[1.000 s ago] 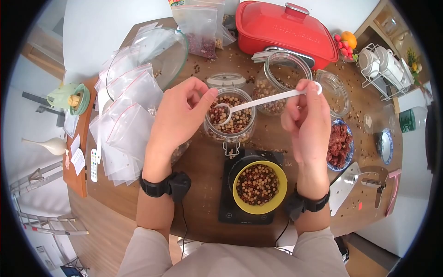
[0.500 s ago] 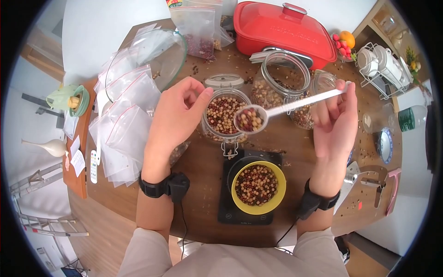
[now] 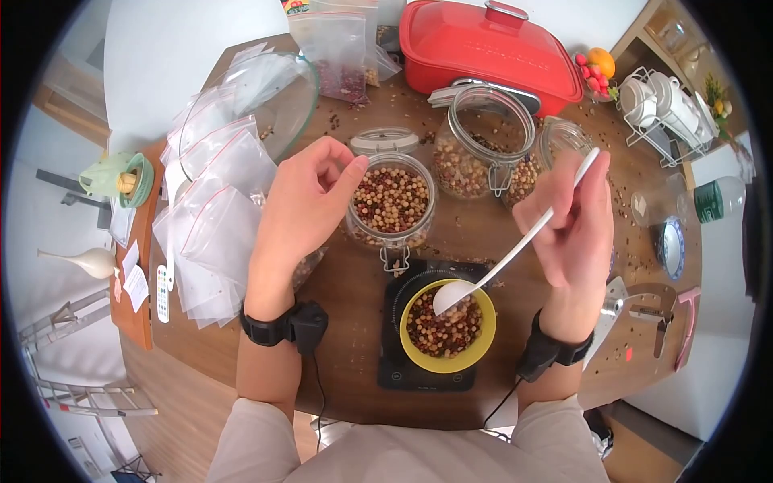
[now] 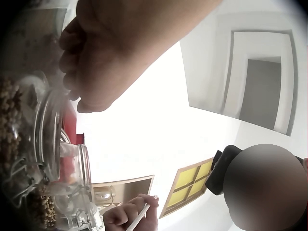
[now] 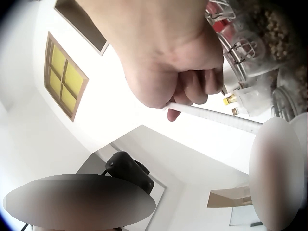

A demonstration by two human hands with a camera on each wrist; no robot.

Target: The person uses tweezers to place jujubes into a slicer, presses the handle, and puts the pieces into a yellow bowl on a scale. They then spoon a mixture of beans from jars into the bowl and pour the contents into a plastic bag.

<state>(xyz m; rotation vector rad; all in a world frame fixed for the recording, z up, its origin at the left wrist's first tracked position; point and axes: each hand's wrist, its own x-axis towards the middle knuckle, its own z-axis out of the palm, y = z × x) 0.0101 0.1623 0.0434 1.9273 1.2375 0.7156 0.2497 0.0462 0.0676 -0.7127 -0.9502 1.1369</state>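
The right hand (image 3: 568, 225) pinches the end of a white long-handled spoon (image 3: 515, 251). The spoon's bowl tilts down over a yellow bowl (image 3: 489, 342) of mixed peppercorn-like grains (image 3: 443, 334), which stands on a black scale (image 3: 394, 354). The left hand (image 3: 310, 205), fingers loosely curled and holding nothing, is beside an open glass jar (image 3: 392, 201) full of the same grains. In the right wrist view the spoon handle (image 5: 216, 115) runs out from between the thumb and fingers. The left wrist view shows the left hand (image 4: 103, 62) near the jars.
A second open jar (image 3: 463, 165) and a red cooker (image 3: 491, 56) stand at the back. Plastic bags (image 3: 221, 217) and a glass lid (image 3: 302, 105) lie left. At right are a metal spatula (image 3: 608, 310), a blue-white bowl (image 3: 671, 249) and a cup rack (image 3: 664, 129).
The spoon, filled with grains half a second ago, has moved from the jar over the yellow bowl and turned over. The right hand moved right, then its wrist tipped. The left hand barely moved.
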